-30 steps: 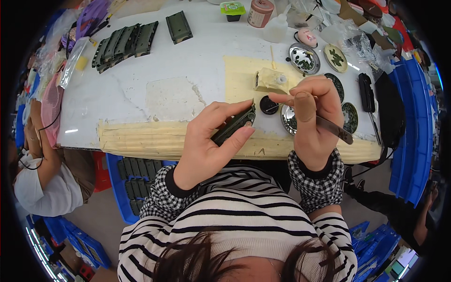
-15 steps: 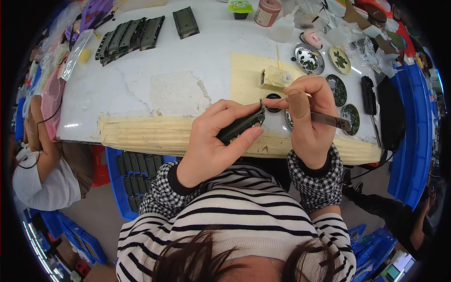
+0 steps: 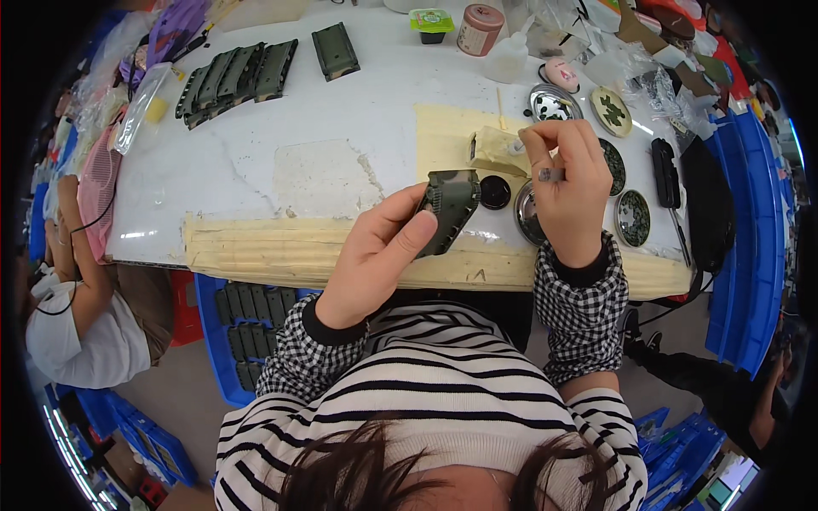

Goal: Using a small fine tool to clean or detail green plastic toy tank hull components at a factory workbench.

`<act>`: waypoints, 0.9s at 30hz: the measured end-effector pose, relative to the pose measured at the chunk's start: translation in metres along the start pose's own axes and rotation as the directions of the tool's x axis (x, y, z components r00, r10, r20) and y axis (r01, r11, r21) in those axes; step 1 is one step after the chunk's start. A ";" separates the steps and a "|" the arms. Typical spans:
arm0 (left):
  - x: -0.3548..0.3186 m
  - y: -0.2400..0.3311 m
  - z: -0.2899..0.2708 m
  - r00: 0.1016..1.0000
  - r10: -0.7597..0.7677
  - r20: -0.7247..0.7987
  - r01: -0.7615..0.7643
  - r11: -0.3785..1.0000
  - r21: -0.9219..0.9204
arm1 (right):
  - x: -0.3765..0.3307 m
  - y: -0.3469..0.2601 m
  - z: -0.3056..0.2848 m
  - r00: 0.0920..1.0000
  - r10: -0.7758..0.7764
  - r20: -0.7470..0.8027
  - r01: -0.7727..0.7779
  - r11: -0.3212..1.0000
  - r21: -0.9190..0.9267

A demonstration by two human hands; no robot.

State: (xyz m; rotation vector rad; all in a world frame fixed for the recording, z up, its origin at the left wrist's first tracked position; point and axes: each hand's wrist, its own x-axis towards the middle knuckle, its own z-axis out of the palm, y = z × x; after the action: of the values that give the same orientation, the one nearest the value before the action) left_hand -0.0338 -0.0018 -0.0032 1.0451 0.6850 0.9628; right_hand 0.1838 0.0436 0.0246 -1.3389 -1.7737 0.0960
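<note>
My left hand [image 3: 379,247] grips a dark green camouflage moulded part [image 3: 453,203] at its left edge, thumb on top, its broad patterned face tilted up. My right hand [image 3: 569,175] is closed on metal tweezers [image 3: 552,175]; their flat end sticks out below the fingers, while the tips are hidden. That hand hovers apart from the part, right beside a tape-covered block [image 3: 497,152]. Below the block lies a round black lid or shallow cup [image 3: 494,192]. A round metal dish [image 3: 525,213] sits partly under my right wrist.
Similar green parts [image 3: 239,77] stand in a row at the far left, with one part [image 3: 335,51] apart. Dishes of small green pieces [image 3: 632,217] and a metal dish [image 3: 554,104] stand at right. A blue crate [image 3: 223,362] holds more parts below the table edge. Another person [image 3: 89,328] sits at left.
My left hand has turned the green part so its broad face shows. My right hand has moved away from it, up and slightly right, with the tweezers.
</note>
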 end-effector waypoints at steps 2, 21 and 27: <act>0.002 0.004 0.005 0.998 -0.062 0.025 0.065 0.986 -0.157 | -0.003 0.005 0.001 0.999 0.013 0.050 -0.010 0.999 -0.049; 0.002 -0.005 0.023 0.984 -0.074 -0.162 0.027 0.961 -0.274 | -0.040 -0.047 -0.013 0.991 -0.100 0.089 0.076 0.969 0.237; -0.002 -0.004 0.022 0.988 -0.037 -0.150 0.007 0.981 -0.196 | -0.041 -0.050 -0.013 0.990 -0.128 0.066 0.109 0.965 0.239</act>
State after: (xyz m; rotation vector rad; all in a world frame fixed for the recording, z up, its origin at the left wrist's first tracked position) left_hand -0.0144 -0.0127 0.0013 0.7954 0.7113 1.0765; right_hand 0.1571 -0.0159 0.0346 -1.0704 -1.8423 0.2891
